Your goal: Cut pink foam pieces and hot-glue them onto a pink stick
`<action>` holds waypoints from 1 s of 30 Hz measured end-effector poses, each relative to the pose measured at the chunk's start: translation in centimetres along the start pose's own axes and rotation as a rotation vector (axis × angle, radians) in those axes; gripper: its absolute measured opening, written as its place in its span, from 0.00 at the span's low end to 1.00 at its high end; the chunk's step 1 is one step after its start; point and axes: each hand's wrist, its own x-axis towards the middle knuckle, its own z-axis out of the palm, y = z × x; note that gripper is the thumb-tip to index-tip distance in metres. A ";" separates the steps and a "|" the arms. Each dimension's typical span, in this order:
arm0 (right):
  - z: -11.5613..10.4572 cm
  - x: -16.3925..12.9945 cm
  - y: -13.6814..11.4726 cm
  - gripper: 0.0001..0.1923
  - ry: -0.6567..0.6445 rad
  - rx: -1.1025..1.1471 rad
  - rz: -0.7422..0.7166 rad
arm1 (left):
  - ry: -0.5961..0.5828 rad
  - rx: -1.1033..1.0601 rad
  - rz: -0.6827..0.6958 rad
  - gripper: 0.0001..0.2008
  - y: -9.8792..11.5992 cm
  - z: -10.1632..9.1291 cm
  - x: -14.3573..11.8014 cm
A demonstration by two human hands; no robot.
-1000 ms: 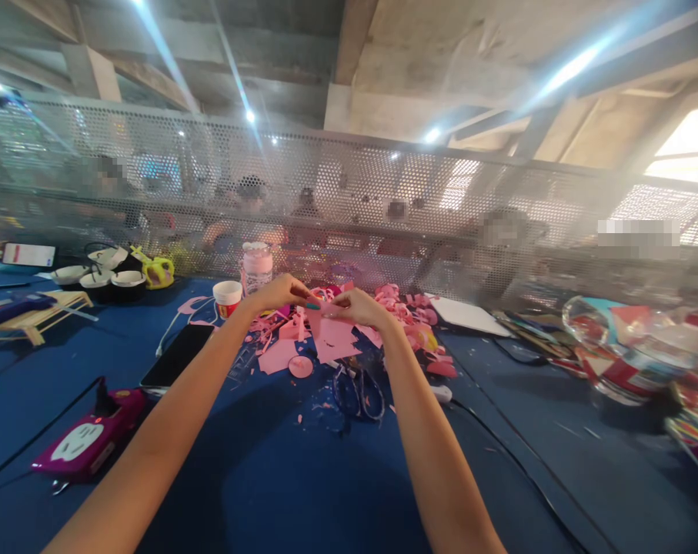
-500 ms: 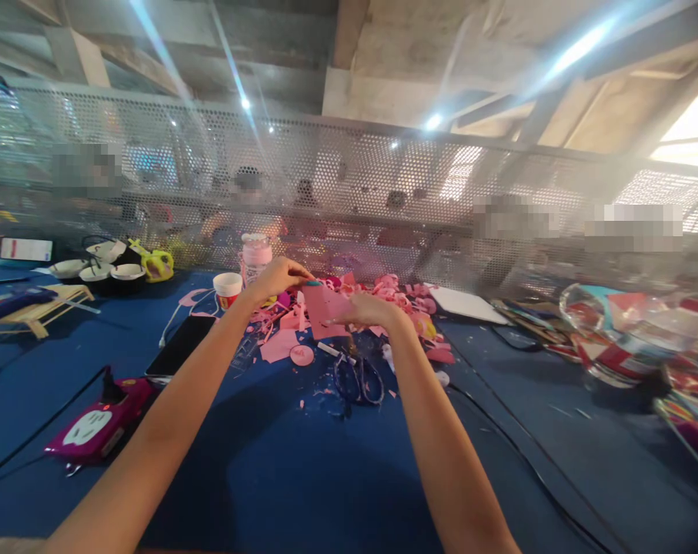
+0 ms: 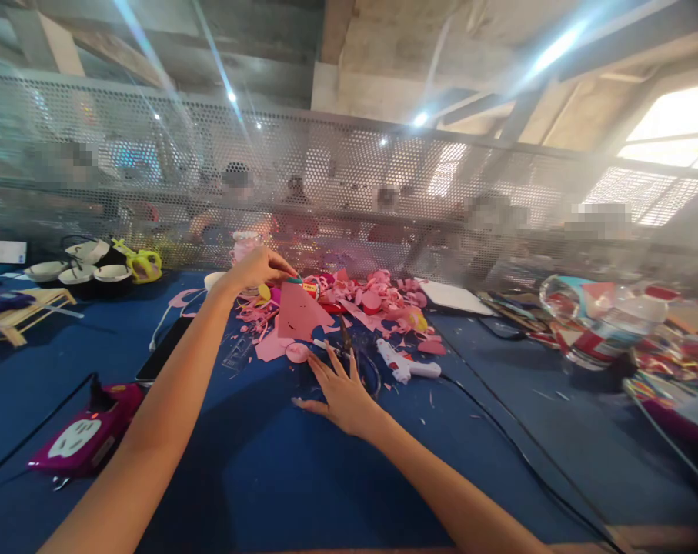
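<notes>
The left hand [image 3: 263, 269] has its fingers pinching the top of a pink paper sheet [image 3: 300, 312], right by the pink scraps [image 3: 377, 292] heaped on the blue desk [image 3: 291, 492]. The right hand [image 3: 344, 394] spreads its fingers beside the scissors [image 3: 378, 377]; contact, I can't tell. A white glue gun [image 3: 409, 367] lies nearby.

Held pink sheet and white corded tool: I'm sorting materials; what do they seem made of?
Held pink sheet: probably matte paper or card, by its flat, shine-free face. White corded tool: likely smooth hard plastic, by its moulded-looking body, though blur leaves this open.
</notes>
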 end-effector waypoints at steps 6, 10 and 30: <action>1.0 1.9 3.4 0.26 0.060 -0.077 -0.079 | 0.008 0.026 -0.002 0.13 0.5 0.1 -0.2; 2.0 4.3 6.3 0.19 0.146 0.212 -0.106 | -0.024 -0.034 -0.004 0.12 0.6 0.6 -0.2; 2.7 3.4 5.9 0.34 0.564 1.266 0.063 | -0.295 -0.190 -0.009 0.08 -1.5 7.5 1.9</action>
